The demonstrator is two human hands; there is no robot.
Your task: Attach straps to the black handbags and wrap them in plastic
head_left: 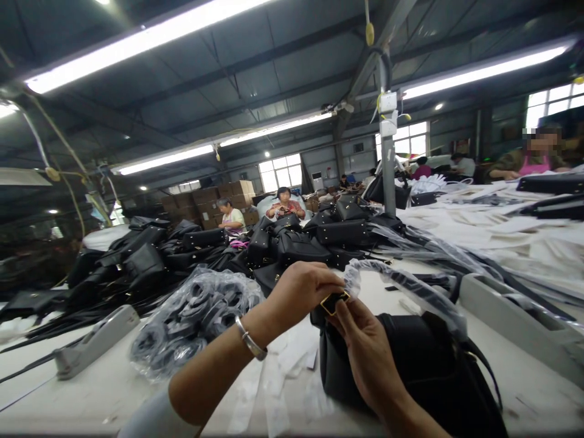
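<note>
Now the right hand (368, 348) pinches a gold buckle (332, 300); the left hand (302, 291) touches it, grip hidden. The black bag (438, 359) lies lower right, long side slanting down right, nearer the right hand.

A white table (86, 398) bears a black bag (440, 371) and wrapped coils (205, 316).

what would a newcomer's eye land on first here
Probably the left hand and right hand, close together at a gold-edged fitting by a black bag in the foreground, with a silver bangle on the left wrist. Beyond them, a heap of black bags spreads across the middle. A bright tube light slants across the upper left.
</note>
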